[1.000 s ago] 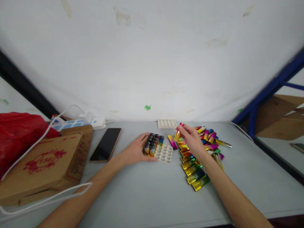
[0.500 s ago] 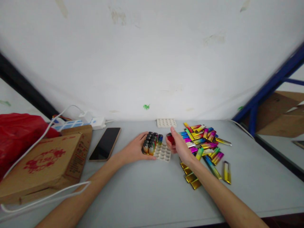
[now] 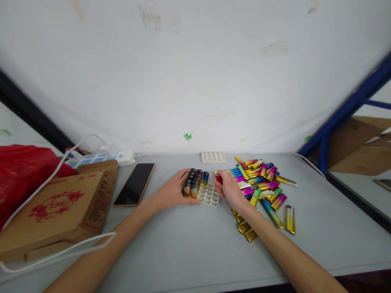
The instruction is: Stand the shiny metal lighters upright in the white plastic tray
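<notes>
A small white tray [image 3: 210, 196] with round holes lies mid-table; several lighters [image 3: 193, 182] stand upright in its left part. My left hand [image 3: 173, 192] rests against the tray's left side, fingers curled round the standing lighters. At the tray's right edge my right hand [image 3: 227, 189] is closed on a red lighter [image 3: 218, 178]. A heap of shiny multicoloured lighters [image 3: 262, 185] lies to the right of that hand, with gold ones [image 3: 247, 230] under my forearm.
A second white tray [image 3: 213, 157] sits by the wall. A dark phone [image 3: 135, 183], a cardboard box [image 3: 58, 211], a red bag [image 3: 21, 167], a white power strip [image 3: 122, 156] and white cables [image 3: 61, 254] fill the left. A blue frame post [image 3: 336, 126] stands at right.
My right hand came from the lighter heap to the tray's right edge, carrying a red lighter. The left hand has stayed against the tray.
</notes>
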`<state>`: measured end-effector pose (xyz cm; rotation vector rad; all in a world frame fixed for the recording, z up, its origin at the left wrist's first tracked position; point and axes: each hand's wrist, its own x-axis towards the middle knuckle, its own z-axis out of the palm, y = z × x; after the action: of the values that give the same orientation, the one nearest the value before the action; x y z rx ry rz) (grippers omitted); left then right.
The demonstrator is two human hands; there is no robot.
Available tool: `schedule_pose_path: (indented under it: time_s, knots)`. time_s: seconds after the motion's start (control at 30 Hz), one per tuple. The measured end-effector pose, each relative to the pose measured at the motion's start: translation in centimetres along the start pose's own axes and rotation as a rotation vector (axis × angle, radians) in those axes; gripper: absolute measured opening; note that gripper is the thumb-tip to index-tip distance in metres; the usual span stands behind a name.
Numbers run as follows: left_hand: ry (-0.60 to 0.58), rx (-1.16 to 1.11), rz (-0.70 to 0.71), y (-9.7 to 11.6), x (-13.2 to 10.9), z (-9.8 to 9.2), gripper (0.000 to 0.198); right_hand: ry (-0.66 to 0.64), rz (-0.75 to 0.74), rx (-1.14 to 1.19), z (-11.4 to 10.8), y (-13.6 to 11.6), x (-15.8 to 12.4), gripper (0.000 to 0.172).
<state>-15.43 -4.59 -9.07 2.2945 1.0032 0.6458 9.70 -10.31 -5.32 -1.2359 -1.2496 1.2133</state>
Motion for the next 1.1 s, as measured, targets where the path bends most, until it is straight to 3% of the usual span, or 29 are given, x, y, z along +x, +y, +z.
schedule_pose_path:
  time_s: [0.17,0.3,0.47,0.57,0.67,0.77,0.93,1.1]
  knots:
    - [0.0,-0.006,0.003,0.1,0.0,-0.1,0.113,-0.017,0.047,0.005,-0.2,0.5,0.2,0.07]
    - [0.001,-0.016,0.008,-0.1,0.0,0.1,0.114,0.02,-0.156,-0.168,-0.8,0.2,-0.2,0.076]
    - [0.011,-0.007,0.006,-0.2,0.0,0.2,0.114,0.084,-0.495,-0.565,-2.1,-0.7,-0.8,0.05]
    - [0.01,-0.003,0.019,-0.1,0.0,0.2,0.111,-0.023,-0.657,-0.68,-2.8,-1.2,-1.0,0.034]
    - [0.005,-0.009,0.03,0.0,0.0,0.1,0.107,-0.118,-0.748,-0.729,-3.3,-1.5,-1.3,0.029]
    - [-0.003,-0.015,0.022,0.1,0.0,0.0,0.108,-0.093,-0.734,-0.743,-3.4,-1.4,-1.4,0.033]
    - [-0.012,-0.018,0.001,0.1,0.0,0.0,0.111,-0.05,-0.52,-0.759,-2.9,0.0,-0.9,0.03]
    - [-0.002,-0.007,0.018,0.1,0.1,0.1,0.109,-0.05,-0.449,-0.869,-2.7,0.9,-0.4,0.027]
